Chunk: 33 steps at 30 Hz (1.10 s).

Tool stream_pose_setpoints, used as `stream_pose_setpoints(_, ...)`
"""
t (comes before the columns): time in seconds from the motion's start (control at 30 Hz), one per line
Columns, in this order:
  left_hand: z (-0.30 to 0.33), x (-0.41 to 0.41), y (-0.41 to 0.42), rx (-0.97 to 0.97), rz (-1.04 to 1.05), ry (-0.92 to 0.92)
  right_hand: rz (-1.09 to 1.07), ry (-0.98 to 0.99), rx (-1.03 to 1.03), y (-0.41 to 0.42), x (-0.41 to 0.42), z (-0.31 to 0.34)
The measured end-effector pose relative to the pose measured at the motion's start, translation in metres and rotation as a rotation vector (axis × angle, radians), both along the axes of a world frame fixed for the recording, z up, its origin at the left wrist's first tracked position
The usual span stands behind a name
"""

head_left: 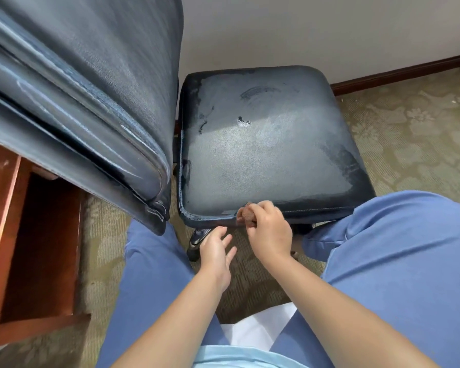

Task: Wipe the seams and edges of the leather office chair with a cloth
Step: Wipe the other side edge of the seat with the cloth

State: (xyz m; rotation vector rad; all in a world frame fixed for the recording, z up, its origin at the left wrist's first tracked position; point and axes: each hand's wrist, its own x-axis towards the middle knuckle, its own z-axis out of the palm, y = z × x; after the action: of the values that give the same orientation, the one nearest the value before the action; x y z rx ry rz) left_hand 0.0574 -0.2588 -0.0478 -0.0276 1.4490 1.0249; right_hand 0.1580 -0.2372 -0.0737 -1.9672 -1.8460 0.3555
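Backrest of dark blue leather [72, 83] fills our left; next, left hand [215, 252] hovers with relaxed fingers below the dusty dark blue leather seat [263, 144]; right hand [267, 231] grips a small brown cloth [246, 213] against its front seam.

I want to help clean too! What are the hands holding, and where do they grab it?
The right hand grips a bunched brown cloth in its fist, against the seat's front seam. The left hand holds nothing.
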Motion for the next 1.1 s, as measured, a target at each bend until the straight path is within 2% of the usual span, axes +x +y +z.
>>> stream_pose_setpoints(0.1, 0.0, 0.0, 0.0, -0.002, 0.007, 0.009, -0.157, 0.018, -0.081, 0.011, 0.01, 0.006)
stream_pose_setpoints(0.33, 0.0, 0.001, 0.002, -0.002, 0.022, -0.02, 0.166, -0.064, -0.127, 0.006, -0.003, 0.009)
stream_pose_setpoints(0.4, -0.001, 0.001, 0.001, 0.001, 0.018, -0.02, 0.225, -0.116, -0.062, 0.001, -0.008, 0.007)
stream_pose_setpoints(0.57, -0.004, -0.003, 0.0, -0.012, 0.011, 0.015, 0.205, -0.206, 0.145, -0.001, 0.019, -0.001)
stream_pose_setpoints(0.77, -0.004, -0.002, 0.002, -0.025, 0.033, 0.01, 0.227, -0.187, 0.097, 0.004, 0.007, 0.004)
stream_pose_setpoints(0.93, -0.005, -0.012, 0.004, -0.038, 0.033, 0.005, 0.287, -0.211, 0.147, 0.013, -0.022, 0.001)
stream_pose_setpoints(1.1, -0.007, -0.013, 0.001, -0.025, 0.007, 0.094, 0.286, -0.245, 0.217, 0.01, 0.013, -0.004)
